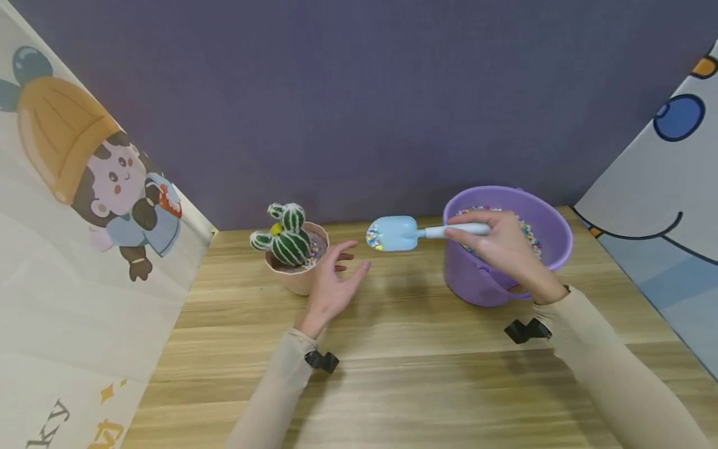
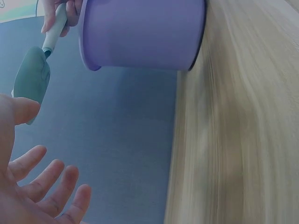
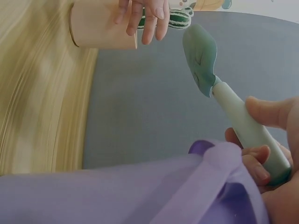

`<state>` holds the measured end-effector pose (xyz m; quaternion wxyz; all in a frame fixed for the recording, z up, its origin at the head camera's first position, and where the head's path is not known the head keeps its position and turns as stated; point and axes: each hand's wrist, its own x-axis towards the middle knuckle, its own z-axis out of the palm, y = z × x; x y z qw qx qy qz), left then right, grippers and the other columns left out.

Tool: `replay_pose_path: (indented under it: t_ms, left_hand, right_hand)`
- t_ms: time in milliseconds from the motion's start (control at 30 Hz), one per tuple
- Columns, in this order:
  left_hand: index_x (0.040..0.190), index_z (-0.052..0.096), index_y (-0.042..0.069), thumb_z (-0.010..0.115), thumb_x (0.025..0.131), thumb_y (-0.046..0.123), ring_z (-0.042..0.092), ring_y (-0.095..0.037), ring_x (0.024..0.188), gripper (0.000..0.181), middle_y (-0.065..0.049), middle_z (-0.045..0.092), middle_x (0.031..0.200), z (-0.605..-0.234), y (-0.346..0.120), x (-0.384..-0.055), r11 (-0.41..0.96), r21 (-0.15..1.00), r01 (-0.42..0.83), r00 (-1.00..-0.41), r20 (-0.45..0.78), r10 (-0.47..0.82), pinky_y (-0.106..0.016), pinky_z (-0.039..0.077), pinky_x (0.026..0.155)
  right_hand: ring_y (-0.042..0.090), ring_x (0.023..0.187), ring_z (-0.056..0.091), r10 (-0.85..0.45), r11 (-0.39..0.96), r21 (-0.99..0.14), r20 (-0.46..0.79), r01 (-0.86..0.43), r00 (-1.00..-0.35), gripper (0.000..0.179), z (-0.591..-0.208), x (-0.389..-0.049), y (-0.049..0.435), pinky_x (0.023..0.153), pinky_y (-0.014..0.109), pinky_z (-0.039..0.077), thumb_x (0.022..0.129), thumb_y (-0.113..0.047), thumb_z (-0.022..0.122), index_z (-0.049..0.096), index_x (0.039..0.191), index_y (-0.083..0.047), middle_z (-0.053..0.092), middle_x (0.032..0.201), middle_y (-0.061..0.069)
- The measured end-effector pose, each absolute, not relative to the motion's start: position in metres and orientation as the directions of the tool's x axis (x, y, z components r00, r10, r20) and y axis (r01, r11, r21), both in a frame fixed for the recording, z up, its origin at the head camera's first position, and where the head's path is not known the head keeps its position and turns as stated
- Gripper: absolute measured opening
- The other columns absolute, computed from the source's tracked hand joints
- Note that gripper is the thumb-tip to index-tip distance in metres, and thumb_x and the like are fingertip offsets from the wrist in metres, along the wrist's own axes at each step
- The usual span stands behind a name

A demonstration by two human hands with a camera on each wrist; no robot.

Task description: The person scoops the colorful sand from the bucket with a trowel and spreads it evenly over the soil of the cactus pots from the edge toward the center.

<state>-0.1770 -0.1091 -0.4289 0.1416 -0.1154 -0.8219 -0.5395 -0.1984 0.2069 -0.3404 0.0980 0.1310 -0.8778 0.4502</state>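
The blue shovel (image 1: 406,234) runs lengthwise leftward from the right hand (image 1: 502,243), whose fingers grip it, beads (image 1: 374,237) at its tip. Nearer that tip, the left hand (image 1: 332,284) spreads loosely, holding nothing, beside the cactus pot (image 1: 294,280); the purple bucket (image 1: 468,279) stands below the right fingers.

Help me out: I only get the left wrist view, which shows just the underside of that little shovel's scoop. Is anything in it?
Observer: Yes, the head view shows small coloured bits near the tip of the shovel.
Visitor: And what's inside the purple bucket?
Observer: More coloured bits like those.
Visitor: Does anything stand by the left hand?
Observer: Yes, a cactus in a pale pink pot, just beside it.
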Motion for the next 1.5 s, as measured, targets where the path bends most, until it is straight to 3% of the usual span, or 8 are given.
replay_pose_path:
  t_ms: [500, 667, 800, 867, 1000, 1200, 1367, 1500]
  left_hand:
    - [0.138, 0.064, 0.000, 0.080, 0.093, 0.013, 0.067, -0.045, 0.117, 0.049, -0.021, 0.066, 0.138, -0.428, -0.130, -0.169, 0.368, 0.858, 0.360, -0.921, 0.390, -0.009, -0.061, 0.058, 0.102]
    - [0.133, 0.069, 0.004, 0.080, 0.093, 0.010, 0.070, -0.031, 0.104, 0.042, -0.019, 0.071, 0.129, -0.427, -0.139, -0.165, 0.364, 0.850, 0.381, -0.903, 0.427, -0.052, -0.039, 0.061, 0.089]
    - [0.125, 0.073, 0.001, 0.080, 0.093, 0.006, 0.069, -0.017, 0.089, 0.033, -0.022, 0.074, 0.116, -0.429, -0.147, -0.164, 0.340, 0.835, 0.432, -0.867, 0.489, -0.101, -0.018, 0.055, 0.076]
    - [0.120, 0.074, 0.000, 0.079, 0.092, 0.002, 0.066, -0.010, 0.083, 0.028, -0.022, 0.075, 0.108, -0.433, -0.152, -0.163, 0.337, 0.817, 0.468, -0.835, 0.533, -0.132, -0.013, 0.052, 0.071]
    - [0.106, 0.076, -0.004, 0.077, 0.089, -0.005, 0.062, 0.000, 0.077, 0.017, -0.021, 0.075, 0.094, -0.440, -0.163, -0.162, 0.376, 0.750, 0.544, -0.737, 0.641, -0.213, -0.012, 0.049, 0.064]
    - [0.095, 0.073, -0.009, 0.075, 0.086, -0.012, 0.060, 0.002, 0.077, 0.009, -0.020, 0.070, 0.082, -0.448, -0.187, -0.165, 0.419, 0.686, 0.594, -0.599, 0.726, -0.339, -0.013, 0.049, 0.066]
    - [0.094, 0.070, -0.008, 0.072, 0.088, -0.007, 0.063, -0.002, 0.085, 0.007, -0.010, 0.068, 0.091, -0.456, -0.205, -0.165, 0.360, 0.732, 0.579, -0.609, 0.681, -0.407, -0.012, 0.051, 0.068]
    - [0.102, 0.067, -0.009, 0.072, 0.089, -0.001, 0.061, -0.012, 0.095, 0.016, -0.016, 0.065, 0.102, -0.461, -0.216, -0.165, 0.341, 0.762, 0.550, -0.634, 0.647, -0.423, -0.013, 0.052, 0.070]
  right_hand:
    - [0.009, 0.049, 0.049, -0.177, 0.525, -0.796, 0.245, -0.302, -0.953, 0.032, -0.331, -0.203, 0.189, 0.043, 0.027, 0.042, 0.093, -0.039, 0.084, 0.083, 0.115, -0.015, 0.074, 0.083, 0.005]
    - [0.010, 0.058, 0.054, -0.174, 0.521, -0.788, 0.277, -0.327, -0.945, 0.029, -0.334, -0.204, 0.182, 0.051, 0.025, 0.045, 0.093, -0.035, 0.084, 0.084, 0.112, -0.014, 0.077, 0.089, 0.006]
    - [0.013, 0.076, 0.060, -0.184, 0.508, -0.782, 0.310, -0.360, -0.933, 0.025, -0.336, -0.205, 0.176, 0.067, 0.023, 0.048, 0.092, -0.028, 0.085, 0.084, 0.110, -0.012, 0.080, 0.097, 0.010]
    - [0.015, 0.077, 0.060, -0.193, 0.505, -0.782, 0.311, -0.366, -0.931, 0.024, -0.338, -0.205, 0.173, 0.068, 0.024, 0.048, 0.093, -0.027, 0.084, 0.084, 0.110, -0.011, 0.078, 0.096, 0.011]
    - [0.015, 0.073, 0.058, -0.197, 0.509, -0.781, 0.304, -0.362, -0.932, 0.024, -0.340, -0.205, 0.168, 0.067, 0.025, 0.047, 0.093, -0.027, 0.084, 0.084, 0.110, -0.010, 0.075, 0.089, 0.009]
    - [0.013, 0.065, 0.054, -0.202, 0.503, -0.784, 0.303, -0.364, -0.931, 0.023, -0.342, -0.206, 0.162, 0.058, 0.026, 0.045, 0.092, -0.025, 0.085, 0.085, 0.108, -0.010, 0.073, 0.081, 0.007]
    - [0.013, 0.066, 0.056, -0.206, 0.497, -0.789, 0.298, -0.362, -0.932, 0.022, -0.342, -0.207, 0.154, 0.061, 0.026, 0.046, 0.091, -0.025, 0.085, 0.085, 0.108, -0.010, 0.076, 0.086, 0.007]
    - [0.015, 0.067, 0.056, -0.218, 0.488, -0.789, 0.303, -0.373, -0.928, 0.022, -0.343, -0.209, 0.147, 0.062, 0.026, 0.045, 0.091, -0.025, 0.085, 0.085, 0.107, -0.010, 0.078, 0.089, 0.008]
